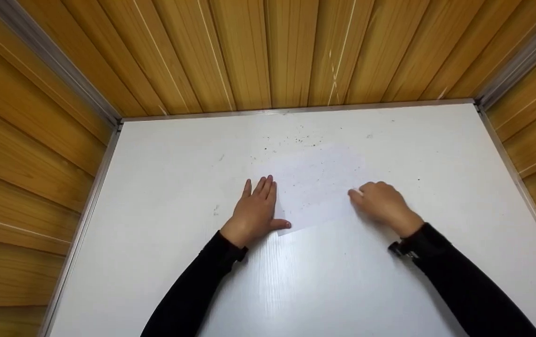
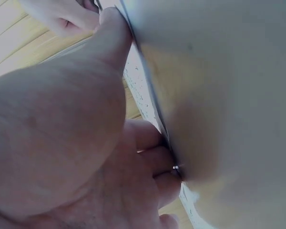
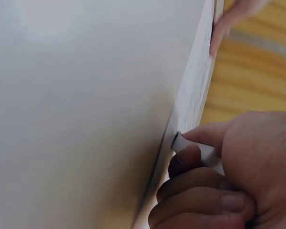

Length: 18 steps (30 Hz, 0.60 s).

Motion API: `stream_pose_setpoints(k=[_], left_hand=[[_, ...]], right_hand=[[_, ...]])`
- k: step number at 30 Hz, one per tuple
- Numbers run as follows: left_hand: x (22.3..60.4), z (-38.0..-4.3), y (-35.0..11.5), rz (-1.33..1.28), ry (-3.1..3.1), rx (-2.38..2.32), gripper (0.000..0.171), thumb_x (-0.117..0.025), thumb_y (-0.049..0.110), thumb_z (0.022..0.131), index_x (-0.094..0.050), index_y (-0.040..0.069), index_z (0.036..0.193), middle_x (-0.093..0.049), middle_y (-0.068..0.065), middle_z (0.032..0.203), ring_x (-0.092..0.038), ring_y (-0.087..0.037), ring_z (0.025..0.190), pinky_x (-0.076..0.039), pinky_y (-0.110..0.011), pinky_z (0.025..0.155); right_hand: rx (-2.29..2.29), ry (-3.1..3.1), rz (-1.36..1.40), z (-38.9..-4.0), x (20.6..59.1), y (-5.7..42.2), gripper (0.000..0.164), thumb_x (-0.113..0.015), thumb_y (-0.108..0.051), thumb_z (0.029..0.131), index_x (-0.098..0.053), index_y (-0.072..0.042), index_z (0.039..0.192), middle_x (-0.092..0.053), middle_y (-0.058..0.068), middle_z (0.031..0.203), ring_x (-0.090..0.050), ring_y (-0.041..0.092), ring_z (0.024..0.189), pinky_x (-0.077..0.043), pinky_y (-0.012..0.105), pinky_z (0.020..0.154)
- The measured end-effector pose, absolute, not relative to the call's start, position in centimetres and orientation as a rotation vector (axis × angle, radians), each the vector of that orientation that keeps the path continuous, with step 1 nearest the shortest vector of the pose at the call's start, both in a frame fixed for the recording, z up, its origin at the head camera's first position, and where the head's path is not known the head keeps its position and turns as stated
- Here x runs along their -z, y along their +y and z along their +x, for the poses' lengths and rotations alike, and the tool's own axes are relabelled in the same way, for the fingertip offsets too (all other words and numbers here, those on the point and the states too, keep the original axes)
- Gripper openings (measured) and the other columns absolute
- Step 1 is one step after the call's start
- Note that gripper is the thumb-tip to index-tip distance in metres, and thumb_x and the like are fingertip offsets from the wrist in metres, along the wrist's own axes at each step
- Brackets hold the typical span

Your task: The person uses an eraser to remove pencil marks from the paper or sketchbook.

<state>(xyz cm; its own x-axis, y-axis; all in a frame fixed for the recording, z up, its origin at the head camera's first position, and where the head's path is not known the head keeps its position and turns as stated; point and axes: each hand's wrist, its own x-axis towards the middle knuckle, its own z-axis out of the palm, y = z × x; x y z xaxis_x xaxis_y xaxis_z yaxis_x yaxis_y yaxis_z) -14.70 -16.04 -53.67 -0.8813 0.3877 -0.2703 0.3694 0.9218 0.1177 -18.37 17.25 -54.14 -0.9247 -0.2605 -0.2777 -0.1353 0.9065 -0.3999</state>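
Observation:
A thin white sheet of paper [image 1: 319,182] with dark specks on it lies on the white table, slightly turned. Spread flat, my left hand [image 1: 254,211] presses its left edge, the thumb reaching over the near left corner. At the near right corner is my right hand [image 1: 382,205], its fingers curled. The right wrist view shows a white bit of the sheet [image 3: 209,156] pinched between thumb and bent forefinger. Low along the tabletop, the left wrist view shows the left palm [image 2: 62,124], with the fingertips right at the surface.
Small dark crumbs [image 1: 299,140] are scattered beyond the sheet on the white table [image 1: 165,154]. Wood-patterned panels [image 1: 244,56] stand along the back and both sides, and a metal strip [image 1: 193,115] runs along the table's far edge.

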Motion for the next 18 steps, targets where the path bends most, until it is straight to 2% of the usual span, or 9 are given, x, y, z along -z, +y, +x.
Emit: stream_pose_setpoints(k=[4, 7, 11, 14, 18], left_hand=[[53.6, -14.6, -16.1, 0.548, 2.796, -0.077, 0.123, -0.066, 0.08, 0.094, -0.025, -0.004, 0.174, -0.021, -0.02, 0.184, -0.02, -0.033, 0.174, -0.014, -0.061, 0.141], [53.6, -14.5, -16.1, 0.544, 2.795, -0.059, 0.122, -0.065, 0.08, 0.095, -0.025, -0.004, 0.173, -0.021, -0.021, 0.184, -0.02, -0.034, 0.174, -0.014, -0.061, 0.141], [53.5, -14.5, -16.1, 0.559, 2.796, -0.055, 0.122, -0.065, 0.08, 0.095, -0.026, -0.005, 0.173, -0.022, -0.022, 0.183, -0.022, -0.035, 0.173, -0.015, -0.061, 0.141], [53.5, -14.6, -16.1, 0.569, 2.803, -0.044, 0.122, -0.066, 0.08, 0.094, -0.027, -0.005, 0.173, -0.024, -0.022, 0.183, -0.023, -0.035, 0.173, -0.016, -0.061, 0.141], [53.5, -14.8, -16.1, 0.583, 2.82, -0.041, 0.122, -0.067, 0.081, 0.093, -0.03, -0.005, 0.172, -0.027, -0.022, 0.182, -0.026, -0.035, 0.172, -0.018, -0.061, 0.141]], right_hand=[[0.508, 2.752, -0.266, -18.8, 53.8, 19.1, 0.058, -0.044, -0.039, 0.114, -0.078, 0.006, 0.108, -0.078, 0.031, 0.113, -0.072, 0.046, 0.103, -0.058, 0.061, 0.089], [0.535, 2.743, -0.276, -18.7, 53.6, 18.1, 0.057, -0.043, -0.039, 0.115, -0.075, 0.004, 0.097, -0.076, 0.027, 0.102, -0.07, 0.041, 0.097, -0.056, 0.058, 0.088], [0.598, 2.684, -0.326, -17.8, 53.3, 14.5, 0.052, -0.045, -0.041, 0.116, -0.07, -0.005, 0.087, -0.075, 0.018, 0.095, -0.072, 0.036, 0.096, -0.058, 0.057, 0.093], [0.6, 2.649, -0.42, -17.0, 52.9, 10.6, 0.049, -0.048, -0.042, 0.115, -0.074, -0.007, 0.092, -0.079, 0.015, 0.099, -0.075, 0.037, 0.1, -0.059, 0.058, 0.098], [0.553, 2.644, -0.612, -16.2, 53.0, 5.8, 0.047, -0.05, -0.038, 0.113, -0.078, -0.006, 0.091, -0.08, 0.016, 0.095, -0.075, 0.038, 0.095, -0.061, 0.057, 0.091]])
